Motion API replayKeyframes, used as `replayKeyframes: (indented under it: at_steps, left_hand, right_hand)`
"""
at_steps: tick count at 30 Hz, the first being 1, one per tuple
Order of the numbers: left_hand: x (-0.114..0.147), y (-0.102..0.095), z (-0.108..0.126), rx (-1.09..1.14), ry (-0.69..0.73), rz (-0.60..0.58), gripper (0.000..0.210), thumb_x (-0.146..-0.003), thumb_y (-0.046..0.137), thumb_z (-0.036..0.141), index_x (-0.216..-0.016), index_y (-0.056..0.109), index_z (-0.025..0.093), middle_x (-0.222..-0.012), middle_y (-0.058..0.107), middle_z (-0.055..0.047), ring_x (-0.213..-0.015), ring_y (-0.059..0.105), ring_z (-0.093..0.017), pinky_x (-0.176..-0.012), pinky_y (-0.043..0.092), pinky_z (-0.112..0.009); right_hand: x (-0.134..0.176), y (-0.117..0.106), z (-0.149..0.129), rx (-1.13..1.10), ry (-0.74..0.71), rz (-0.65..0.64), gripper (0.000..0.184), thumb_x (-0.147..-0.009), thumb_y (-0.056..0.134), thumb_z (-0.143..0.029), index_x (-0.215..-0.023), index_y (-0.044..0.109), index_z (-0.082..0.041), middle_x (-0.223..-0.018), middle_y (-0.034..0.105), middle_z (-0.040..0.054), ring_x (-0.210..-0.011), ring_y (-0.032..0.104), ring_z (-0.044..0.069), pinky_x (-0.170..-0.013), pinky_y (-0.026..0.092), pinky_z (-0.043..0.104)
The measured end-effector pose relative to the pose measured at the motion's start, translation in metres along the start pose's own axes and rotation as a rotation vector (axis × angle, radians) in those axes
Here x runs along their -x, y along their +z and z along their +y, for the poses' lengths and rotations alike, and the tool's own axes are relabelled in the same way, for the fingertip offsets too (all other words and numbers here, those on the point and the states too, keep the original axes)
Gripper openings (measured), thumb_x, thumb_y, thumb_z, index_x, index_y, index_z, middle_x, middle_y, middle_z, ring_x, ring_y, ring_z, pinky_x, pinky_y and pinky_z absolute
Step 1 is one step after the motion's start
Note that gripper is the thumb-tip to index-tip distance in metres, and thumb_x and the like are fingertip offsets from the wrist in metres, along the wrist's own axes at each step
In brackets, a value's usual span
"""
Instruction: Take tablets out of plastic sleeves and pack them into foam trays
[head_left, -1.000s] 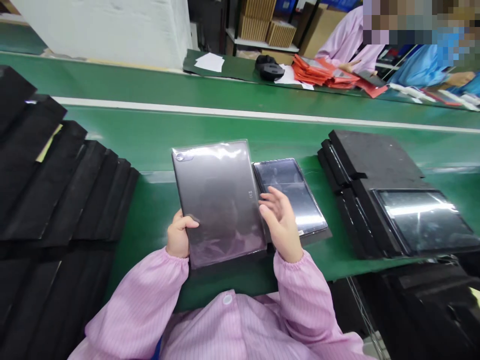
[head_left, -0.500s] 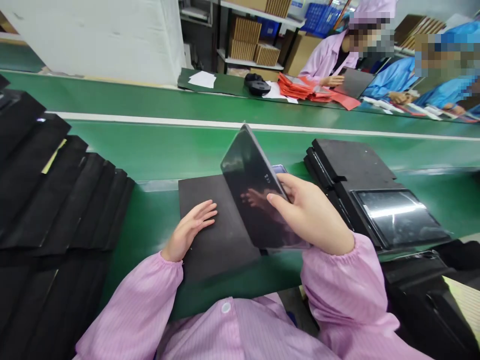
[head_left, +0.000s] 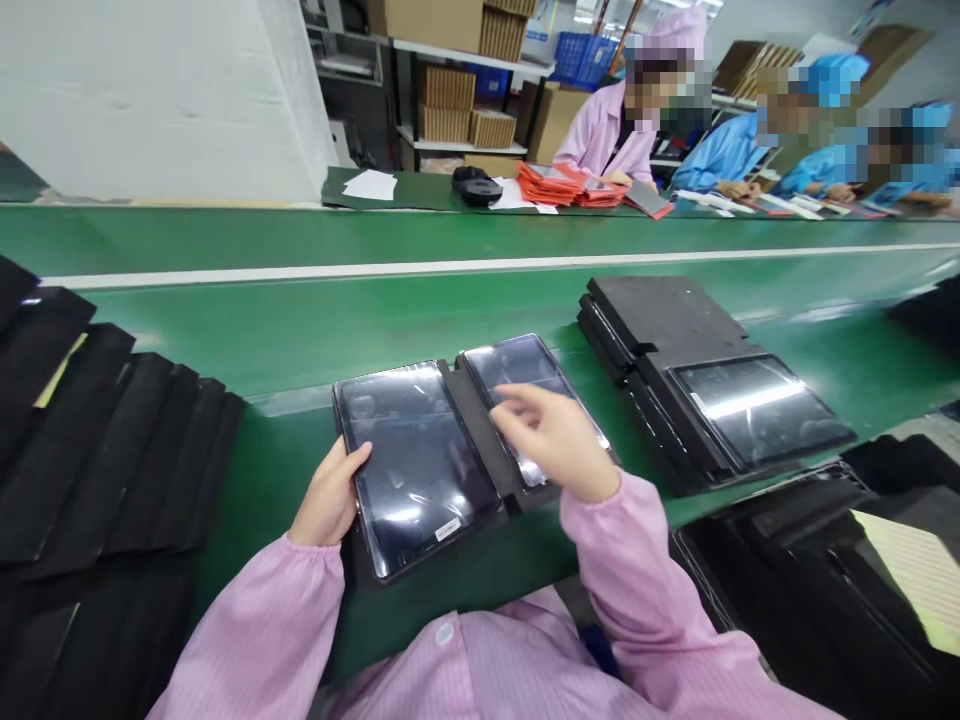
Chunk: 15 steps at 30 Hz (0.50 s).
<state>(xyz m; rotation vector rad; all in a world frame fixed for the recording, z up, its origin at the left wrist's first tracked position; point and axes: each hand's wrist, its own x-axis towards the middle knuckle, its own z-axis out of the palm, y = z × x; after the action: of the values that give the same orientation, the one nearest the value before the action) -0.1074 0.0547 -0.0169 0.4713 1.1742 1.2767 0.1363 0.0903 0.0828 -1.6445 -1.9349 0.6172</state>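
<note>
A dark tablet with a small white label lies screen up on the left part of a black foam sleeve. My left hand grips its left edge, thumb over the screen and the other fingers out of sight beneath. To the right, a second tablet rests on the sleeve's other half. Over that one hovers my right hand, slightly blurred, its fingers loosely bent and apart, with nothing in them.
Black sleeves overlap in a long row at left. At right is a stack of black sleeves with a tablet on it, and nearer, a black pile with yellow paper. Co-workers sit across the green bench.
The tablet that my right hand held tilted now lies flat on the left half of the sleeve. My right hand has let go, and my left has closed on its edge. The view has shifted.
</note>
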Motion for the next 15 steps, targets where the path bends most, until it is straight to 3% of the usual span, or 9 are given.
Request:
replayKeyframes:
  at_steps: [2,5,7,10,12,15]
  left_hand:
    - [0.000,0.003,-0.002,-0.072,0.048,0.042,0.055,-0.070,0.077,0.036,-0.120,0.060,0.021,-0.114,0.068,-0.007,-0.106,0.064,-0.027,-0.088,0.053,-0.036]
    - [0.001,0.006,-0.006,-0.160,0.135,0.079,0.054,-0.076,0.071,0.036,-0.126,0.057,0.022,-0.125,0.063,-0.008,-0.118,0.058,-0.029,-0.101,0.047,-0.041]
    - [0.004,0.005,-0.007,-0.273,0.314,0.172,0.060,-0.080,0.067,0.034,-0.136,0.050,0.022,-0.141,0.052,-0.010,-0.133,0.045,-0.029,-0.112,0.036,-0.041]
    - [0.005,0.000,-0.009,-0.590,0.642,0.404,0.077,-0.082,0.066,0.035,-0.149,0.032,0.018,-0.157,0.028,-0.012,-0.146,0.022,-0.027,-0.120,0.017,-0.035]
    - [0.001,-0.006,-0.010,-0.746,0.586,0.420,0.081,-0.083,0.064,0.040,-0.151,0.027,0.016,-0.158,0.024,-0.014,-0.147,0.018,-0.030,-0.121,0.013,-0.040]
    - [-0.010,-0.017,-0.012,-0.779,0.340,0.313,0.078,-0.085,0.061,0.045,-0.151,0.028,0.021,-0.157,0.029,-0.011,-0.145,0.025,-0.032,-0.120,0.017,-0.046]
  right_hand:
    - [-0.010,-0.015,0.042,0.129,0.175,0.149,0.039,-0.086,0.060,-0.035,-0.121,0.064,-0.018,-0.106,0.074,0.0074,-0.088,0.071,0.022,-0.082,0.053,0.035]
    - [-0.020,-0.024,0.097,0.284,0.397,0.187,0.052,-0.088,0.057,-0.037,-0.132,0.055,-0.009,-0.124,0.064,0.0183,-0.109,0.063,0.030,-0.094,0.046,0.040]
    - [-0.023,-0.021,0.120,0.291,0.461,0.155,0.050,-0.089,0.056,-0.039,-0.126,0.059,-0.005,-0.121,0.063,0.0227,-0.112,0.061,0.034,-0.096,0.044,0.043]
    - [-0.025,-0.011,0.136,0.234,0.506,0.103,0.045,-0.090,0.053,-0.043,-0.113,0.065,-0.007,-0.112,0.066,0.0222,-0.109,0.061,0.035,-0.095,0.042,0.043]
    - [-0.026,-0.007,0.140,0.174,0.537,0.091,0.048,-0.089,0.054,-0.047,-0.114,0.064,-0.008,-0.115,0.064,0.0225,-0.112,0.059,0.035,-0.097,0.040,0.043]
    - [-0.023,-0.010,0.143,0.024,0.592,0.061,0.055,-0.084,0.058,-0.054,-0.114,0.062,-0.008,-0.119,0.062,0.0232,-0.114,0.057,0.035,-0.098,0.040,0.043]
